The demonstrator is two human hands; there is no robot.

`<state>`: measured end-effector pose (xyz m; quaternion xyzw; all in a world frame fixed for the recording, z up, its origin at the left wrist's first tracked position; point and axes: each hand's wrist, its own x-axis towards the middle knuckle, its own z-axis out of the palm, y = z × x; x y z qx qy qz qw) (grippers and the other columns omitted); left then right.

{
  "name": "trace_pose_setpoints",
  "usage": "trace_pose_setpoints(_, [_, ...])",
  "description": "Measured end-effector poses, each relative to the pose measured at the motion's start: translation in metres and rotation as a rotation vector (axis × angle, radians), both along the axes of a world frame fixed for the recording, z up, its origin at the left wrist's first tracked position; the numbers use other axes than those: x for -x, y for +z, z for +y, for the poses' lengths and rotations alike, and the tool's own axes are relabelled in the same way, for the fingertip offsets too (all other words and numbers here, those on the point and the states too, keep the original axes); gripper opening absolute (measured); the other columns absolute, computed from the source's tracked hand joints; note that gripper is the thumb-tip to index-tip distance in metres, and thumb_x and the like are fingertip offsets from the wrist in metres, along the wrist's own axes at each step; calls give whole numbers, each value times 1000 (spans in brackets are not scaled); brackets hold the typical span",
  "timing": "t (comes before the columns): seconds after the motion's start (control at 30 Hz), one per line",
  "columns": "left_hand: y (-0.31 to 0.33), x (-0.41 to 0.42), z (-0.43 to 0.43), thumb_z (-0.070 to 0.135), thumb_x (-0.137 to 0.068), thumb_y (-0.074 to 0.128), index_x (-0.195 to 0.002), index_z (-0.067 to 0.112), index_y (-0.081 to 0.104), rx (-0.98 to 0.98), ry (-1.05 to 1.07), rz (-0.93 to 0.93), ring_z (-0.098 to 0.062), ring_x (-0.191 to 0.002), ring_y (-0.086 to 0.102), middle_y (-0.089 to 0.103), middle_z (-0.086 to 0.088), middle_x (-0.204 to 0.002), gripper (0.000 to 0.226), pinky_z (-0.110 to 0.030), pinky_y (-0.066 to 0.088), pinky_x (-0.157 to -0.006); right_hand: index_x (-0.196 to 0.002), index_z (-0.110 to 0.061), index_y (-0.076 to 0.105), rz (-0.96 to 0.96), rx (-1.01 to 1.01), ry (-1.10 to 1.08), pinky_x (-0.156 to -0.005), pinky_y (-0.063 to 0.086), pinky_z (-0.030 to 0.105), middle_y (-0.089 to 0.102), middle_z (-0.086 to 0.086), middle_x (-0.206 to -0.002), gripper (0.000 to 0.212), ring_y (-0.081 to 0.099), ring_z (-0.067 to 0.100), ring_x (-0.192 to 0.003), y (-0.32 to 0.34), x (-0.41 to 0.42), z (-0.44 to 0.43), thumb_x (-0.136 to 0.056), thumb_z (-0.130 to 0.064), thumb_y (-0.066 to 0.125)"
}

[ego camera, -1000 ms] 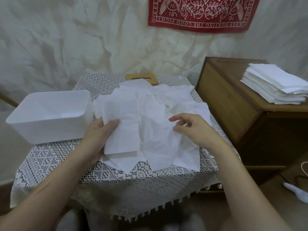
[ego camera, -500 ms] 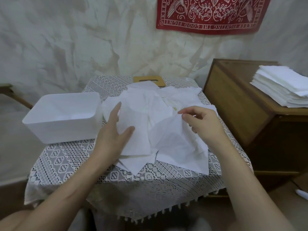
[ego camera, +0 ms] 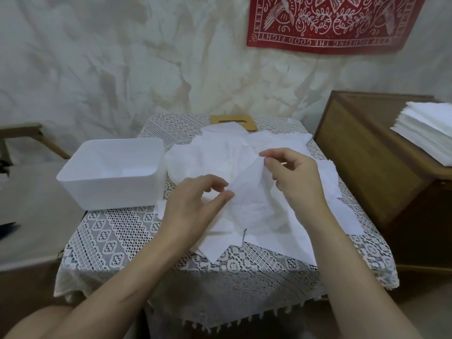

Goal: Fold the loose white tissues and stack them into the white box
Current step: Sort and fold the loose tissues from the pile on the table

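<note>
One white box sits on the left part of the lace-covered table, its open top facing up. Whether anything lies on its floor cannot be told. Just beside it to the right spreads one pile of loose white tissues. The sheets overlap too much to count.

Both hands hold one tissue lying on top of the pile's near part. The left hand pinches its left edge between thumb and curled fingers. The right hand pinches its upper corner between thumb and forefinger, raised slightly above the pile.

One wooden lid with a slot shows from under the pile's far edge. One wooden cabinet stands on the right and carries one stack of folded tissues. One red bandana hangs on the wall.
</note>
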<state>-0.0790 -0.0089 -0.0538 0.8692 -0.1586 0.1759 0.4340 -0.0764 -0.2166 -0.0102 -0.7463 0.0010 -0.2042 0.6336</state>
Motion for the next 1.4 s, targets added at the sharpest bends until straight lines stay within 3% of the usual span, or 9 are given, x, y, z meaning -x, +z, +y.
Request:
trace_pose_setpoints(0.2, [-1, -5, -11, 34, -84, 83, -103, 39, 69, 168, -118, 184, -1, -82, 58, 65, 22, -83, 25, -31, 45, -77, -93, -23, 77, -13, 24, -12, -62, 42, 18, 66, -21, -72, 19, 48, 6, -63, -2, 4, -6, -94, -8, 66])
trace_pose_setpoints(0.43, [16, -16, 1, 27, -92, 76, -107, 29, 74, -7, -21, -14, 2, -84, 56, 65, 21, -82, 15, -31, 42, -79, -104, -26, 76, -59, 209, -2, -70, 43, 14, 66, -8, -92, 21, 52, 6, -73, -2, 9, -25, -94, -9, 68])
trace_pose_setpoints(0.57, [17, -18, 1, 19, -93, 76, -100, 22, 77, -139, 8, -196, -20, -90, 63, 71, 14, -89, 8, -38, 48, -79, -108, -35, 72, -28, 442, -4, -76, 42, 21, 64, -13, -100, 29, 57, 6, -85, -5, 11, -29, -93, -11, 66])
trace_pose_setpoints(0.7, [14, -19, -1, 23, -94, 72, -100, 24, 75, -187, -10, -268, -21, -87, 62, 72, 10, -91, 6, -39, 48, -77, -121, -32, 68, -91, 709, 20, -96, 39, 26, 62, -15, -123, 35, 51, 8, -114, 3, 16, -14, -87, -32, 61])
trace_pose_setpoints(0.83, [15, -16, -4, 31, -92, 66, -100, 24, 76, -188, -34, -331, -18, -83, 60, 70, 11, -89, 15, -37, 48, -74, -123, -33, 68, 9, 987, 110, -99, 36, 35, 68, -14, -117, 32, 52, 14, -116, 6, 13, 12, -94, -45, 64])
trace_pose_setpoints(0.97, [14, -17, 1, 37, -90, 67, -108, 24, 74, -115, -66, -241, 1, -83, 48, 61, 26, -87, 23, -35, 46, -76, -95, -28, 73, 11, 821, 112, -74, 44, 34, 71, -10, -84, 10, 61, 10, -85, 5, 10, 9, -95, -33, 64])
trace_pose_setpoints(1.17, [25, -19, 0, 21, -97, 71, -84, 31, 68, 245, -141, -38, 1, -73, 58, 69, 20, -80, 17, -16, 44, -69, -82, -23, 72, 17, 555, 160, -57, 32, 32, 50, -6, -54, 15, 44, 11, -55, 6, 12, 1, -88, -37, 76])
trace_pose_setpoints(1.3, [20, -26, 0, 21, -98, 69, -83, 30, 70, 332, -166, 80, -2, -69, 58, 67, 19, -73, 17, -25, 44, -66, -77, -17, 69, 94, 405, 211, -54, 23, 29, 34, -10, -46, 27, 29, 9, -47, -2, 8, -6, -87, -41, 77])
trace_pose_setpoints(1.4, [11, -30, 1, 37, -94, 70, -84, 28, 73, 248, -174, 196, -3, -63, 56, 66, 17, -68, 14, -30, 42, -64, -78, -25, 70, 190, 473, 260, -57, 30, 29, 45, -13, -49, 29, 39, 5, -50, -15, 5, -9, -84, -53, 75])
